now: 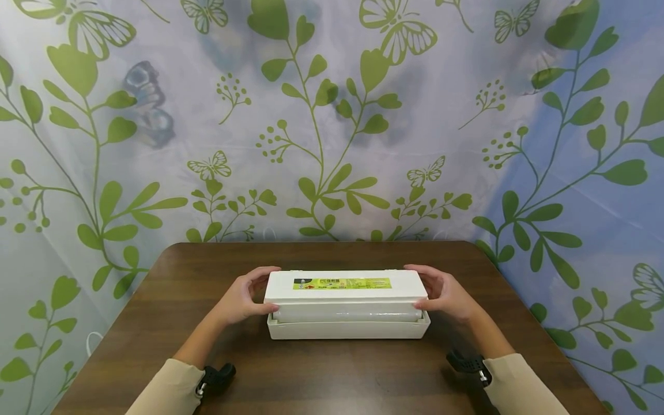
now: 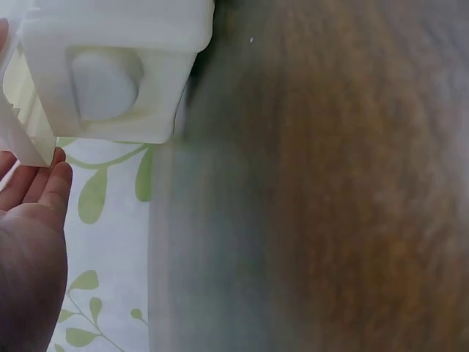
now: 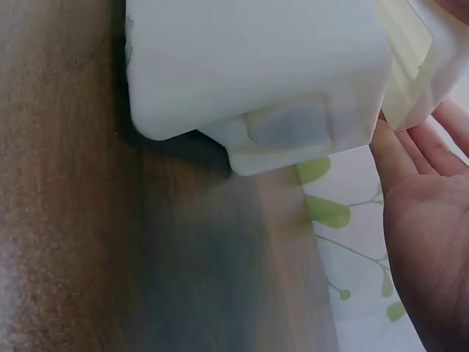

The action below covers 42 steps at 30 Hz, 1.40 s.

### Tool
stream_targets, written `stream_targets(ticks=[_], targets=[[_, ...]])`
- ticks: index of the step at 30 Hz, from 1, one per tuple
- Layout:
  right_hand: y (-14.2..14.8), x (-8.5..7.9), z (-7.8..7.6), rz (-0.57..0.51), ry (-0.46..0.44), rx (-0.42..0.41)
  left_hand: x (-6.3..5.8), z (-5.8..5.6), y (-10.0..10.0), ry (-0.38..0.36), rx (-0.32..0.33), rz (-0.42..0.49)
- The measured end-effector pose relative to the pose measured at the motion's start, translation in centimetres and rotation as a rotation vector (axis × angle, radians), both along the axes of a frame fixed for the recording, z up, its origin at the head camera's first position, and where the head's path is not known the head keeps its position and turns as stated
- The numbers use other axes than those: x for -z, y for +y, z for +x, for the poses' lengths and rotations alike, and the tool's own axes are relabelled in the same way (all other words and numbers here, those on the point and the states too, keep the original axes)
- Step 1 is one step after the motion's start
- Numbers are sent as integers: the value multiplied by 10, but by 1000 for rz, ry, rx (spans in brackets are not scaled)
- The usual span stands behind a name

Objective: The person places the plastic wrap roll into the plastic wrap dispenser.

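A white cling film dispenser [image 1: 347, 330] sits near the middle of the brown table. Its lid [image 1: 404, 283], with a yellow-green label [image 1: 342, 283], is raised at the front, and a roll of film [image 1: 347, 313] shows in the gap above the base. My left hand [image 1: 247, 295] grips the lid's left end, thumb at the front corner and fingers behind. At the opposite end my right hand [image 1: 447, 294] holds the lid the same way. Both wrist views show fingertips at the lid's edge beside the dispenser's end walls [image 2: 161, 103] [image 3: 352, 125].
The wooden table [image 1: 337, 374] has rounded far corners. Behind it hangs a pale curtain [image 1: 233, 190] with green leaves and butterflies, also along both sides. Dark straps [image 1: 217, 377] circle both wrists below beige sleeves.
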State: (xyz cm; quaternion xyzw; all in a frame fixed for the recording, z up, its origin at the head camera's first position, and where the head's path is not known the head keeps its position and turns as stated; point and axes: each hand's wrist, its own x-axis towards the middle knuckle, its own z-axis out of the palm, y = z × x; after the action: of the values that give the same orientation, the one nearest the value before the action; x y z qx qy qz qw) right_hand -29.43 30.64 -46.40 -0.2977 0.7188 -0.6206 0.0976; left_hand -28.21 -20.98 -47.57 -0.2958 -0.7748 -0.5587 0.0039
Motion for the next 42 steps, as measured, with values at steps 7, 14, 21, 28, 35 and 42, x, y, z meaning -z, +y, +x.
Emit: stream_targets(ticks=[7,14,21,28,35,42], targets=[[2,10,2,-3,18,-1,7,2,-1,-12,18,12],[1,17,2,1,10,-5,11,6,-4,-25,20,8],[1,18,5,14,27,19,10,7,-2,-25,22,-4],[2,18,6,4,15,27,8,7,-2,-23,15,-47],[3,19,7,11,25,9,8,7,-2,-31,20,-73],[3,18,9,4,7,14,6,9,-3,-23,26,-88]])
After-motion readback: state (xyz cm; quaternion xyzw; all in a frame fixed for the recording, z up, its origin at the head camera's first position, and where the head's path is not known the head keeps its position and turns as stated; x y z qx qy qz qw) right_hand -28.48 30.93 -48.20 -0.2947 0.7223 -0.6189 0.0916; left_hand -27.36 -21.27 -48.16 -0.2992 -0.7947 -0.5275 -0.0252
